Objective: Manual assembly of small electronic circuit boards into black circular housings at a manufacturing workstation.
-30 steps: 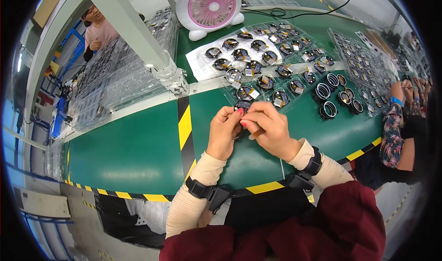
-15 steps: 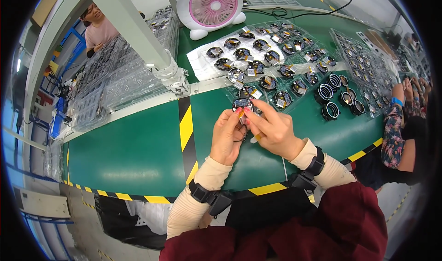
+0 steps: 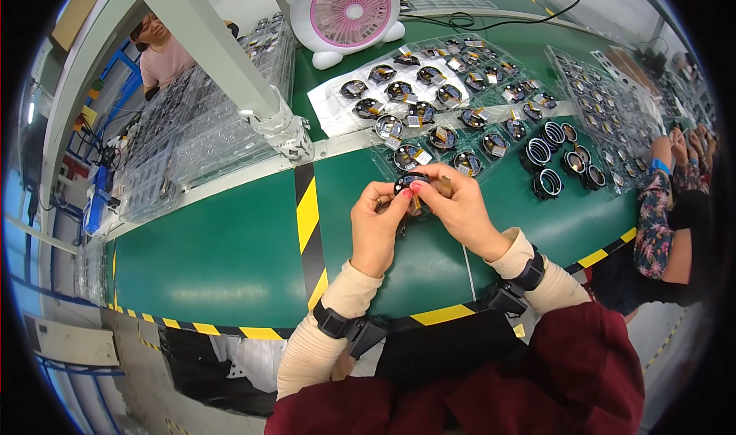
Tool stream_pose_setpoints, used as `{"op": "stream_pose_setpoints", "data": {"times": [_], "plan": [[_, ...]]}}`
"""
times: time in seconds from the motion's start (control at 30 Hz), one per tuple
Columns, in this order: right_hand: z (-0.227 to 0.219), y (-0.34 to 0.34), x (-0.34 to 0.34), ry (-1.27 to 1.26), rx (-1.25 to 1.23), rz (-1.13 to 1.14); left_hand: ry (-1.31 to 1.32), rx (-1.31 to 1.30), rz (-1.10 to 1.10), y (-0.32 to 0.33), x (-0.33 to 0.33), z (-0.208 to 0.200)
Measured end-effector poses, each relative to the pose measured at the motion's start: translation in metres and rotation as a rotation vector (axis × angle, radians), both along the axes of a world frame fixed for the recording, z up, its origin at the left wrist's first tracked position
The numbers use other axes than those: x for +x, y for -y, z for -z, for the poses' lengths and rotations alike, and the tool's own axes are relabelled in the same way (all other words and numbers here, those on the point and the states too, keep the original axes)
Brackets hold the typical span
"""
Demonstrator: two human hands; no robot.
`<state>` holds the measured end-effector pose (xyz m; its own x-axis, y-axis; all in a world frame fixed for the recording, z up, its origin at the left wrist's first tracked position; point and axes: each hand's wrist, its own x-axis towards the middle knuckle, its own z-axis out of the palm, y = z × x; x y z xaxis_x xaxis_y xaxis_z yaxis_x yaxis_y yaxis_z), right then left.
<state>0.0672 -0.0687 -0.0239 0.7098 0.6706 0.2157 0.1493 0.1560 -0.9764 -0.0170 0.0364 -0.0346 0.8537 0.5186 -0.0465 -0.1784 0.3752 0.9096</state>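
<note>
Between my two hands I hold a small round black electronic module (image 3: 412, 180) over the green bench, with a yellow-orange flex strip hanging from its near side. My left hand (image 3: 376, 224) pinches its left edge between thumb and fingers. On the other side my right hand (image 3: 464, 213) grips the rim, its thumb pressed near the strip. Fingers cover much of the module. Just beyond my hands, several similar round modules (image 3: 443, 137) with silvery, labelled parts sit in a clear plastic tray (image 3: 391, 163).
Black ring housings (image 3: 547, 183) stand to the right of my hands. A white-and-pink fan (image 3: 353, 12) is at the back. Stacked clear trays (image 3: 184, 140) lie beyond a metal post (image 3: 222, 52); a person (image 3: 165, 55) sits there. Another person's patterned sleeve (image 3: 654, 228) shows at right.
The module has tilted and shifted slightly right. My right fingers have wrapped further round its far side, and the thumbs have moved along its near edge.
</note>
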Motion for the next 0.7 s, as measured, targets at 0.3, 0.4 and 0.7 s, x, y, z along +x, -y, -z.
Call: {"op": "stream_pose_setpoints", "data": {"times": [0.3, 0.4, 0.7], "plan": [[-0.006, 0.005, 0.004, -0.134, 0.036, 0.056, 0.085, -0.282, 0.044, -0.002, 0.003, 0.007], [-0.009, 0.007, 0.016, -0.227, -0.002, 0.005, 0.050, -0.269, 0.024, -0.002, 0.003, 0.003], [-0.005, 0.013, 0.029, 0.105, -0.243, -0.042, -0.060, 0.000, -0.067, 0.000, 0.001, -0.004]]}}
